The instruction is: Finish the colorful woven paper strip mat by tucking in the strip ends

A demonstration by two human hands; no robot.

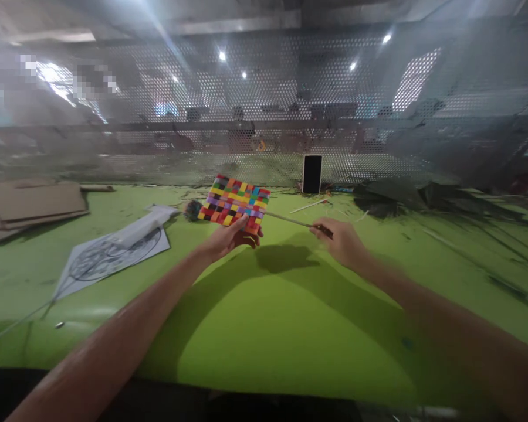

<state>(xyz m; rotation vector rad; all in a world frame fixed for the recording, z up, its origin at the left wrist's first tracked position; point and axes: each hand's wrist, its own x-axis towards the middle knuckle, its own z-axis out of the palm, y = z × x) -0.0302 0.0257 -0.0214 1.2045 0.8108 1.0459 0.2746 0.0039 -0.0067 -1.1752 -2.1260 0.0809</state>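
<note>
My left hand (235, 237) is closed on a small woven mat (235, 199) of red, yellow, purple, black, blue and green strips, holding it tilted above the green table. The thumb lies on the mat's front and the fingers go behind its lower edge. My right hand (341, 240) pinches the dark end of a thin rod (290, 219). From that hand the rod runs left to the mat's right edge; whether it enters the weave I cannot tell. A dark multicoloured ball (192, 210) is just left of the mat.
White paper with a round drawing (114, 258) and flattened brown cardboard (39, 202) lie on the left. A phone (312, 174) stands against the perforated metal screen (264, 117). Dark leaf-like strips (387, 196) spread over the right side of the green table (264, 340).
</note>
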